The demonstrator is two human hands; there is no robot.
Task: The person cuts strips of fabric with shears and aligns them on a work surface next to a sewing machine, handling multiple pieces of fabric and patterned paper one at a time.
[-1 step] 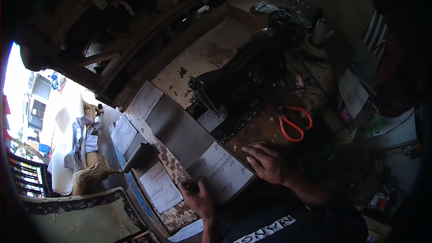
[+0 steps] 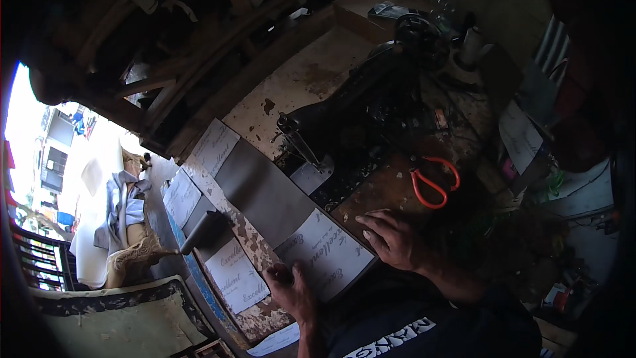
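A long panel of grey sheet (image 2: 258, 192) with white printed ends lies slantwise across the worn table, beside the needle end of a black sewing machine (image 2: 364, 103). My left hand (image 2: 291, 292) is closed at the near left edge of the panel's white end (image 2: 324, 252), thumb on top; its fingers are partly in shadow. Fingers stretched out, my right hand (image 2: 397, 242) lies at the right edge of that same white end. Scissors with orange handles (image 2: 434, 185) rest on the brown machine bed just beyond my right hand.
Left of the panel lies a second grey and white sheet (image 2: 238, 278) with a rolled grey part (image 2: 207, 231). A clear bottle (image 2: 442, 3) and a thread cone (image 2: 471, 45) stand behind the machine. Crumpled cloth (image 2: 122, 212) lies at the left. Dark wooden framing (image 2: 199, 59) rises at the back.
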